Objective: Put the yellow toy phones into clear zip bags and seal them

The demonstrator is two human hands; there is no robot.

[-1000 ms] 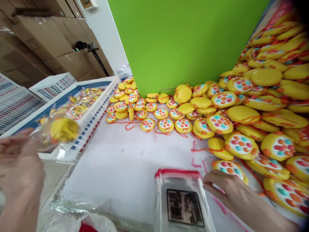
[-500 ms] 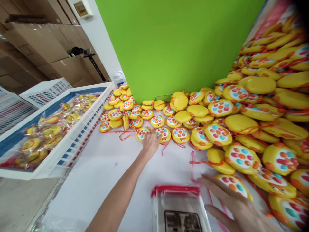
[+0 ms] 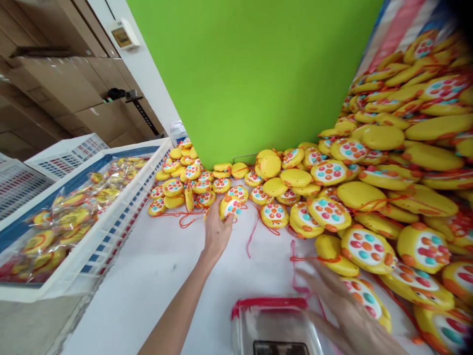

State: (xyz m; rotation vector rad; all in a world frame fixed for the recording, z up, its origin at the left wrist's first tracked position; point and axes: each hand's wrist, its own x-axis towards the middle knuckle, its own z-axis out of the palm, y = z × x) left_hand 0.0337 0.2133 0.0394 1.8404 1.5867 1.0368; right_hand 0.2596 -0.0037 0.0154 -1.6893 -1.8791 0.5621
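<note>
Gripped between the thumb and fingers of my left hand [image 3: 218, 229] is a yellow turtle-shaped toy [image 3: 231, 207], its white face with coloured dots toward me. It is tilted, at the front edge of a row of similar toys. My right hand [image 3: 343, 301], somewhat blurred, has its fingers spread and holds nothing. It hovers between a clear plastic case with a red edge [image 3: 273, 320] and a dotted toy [image 3: 365, 298] partly hidden behind the fingers. A pink cord [image 3: 294, 266] lies on the table near those fingertips.
A large heap of yellow toys [image 3: 384, 138] fills the right side. Along the back stands a green panel [image 3: 251, 74]. At left, a white plastic crate [image 3: 121, 212] holds toys in clear bags [image 3: 77, 217]. Cardboard boxes [image 3: 55, 84] are stacked behind. Orange cords [image 3: 186, 219] lie by the toys.
My left hand has closed on a toy from the front row and raised it, moving slightly left. My right hand stays spread near the case. The whole view has shifted a little.
</note>
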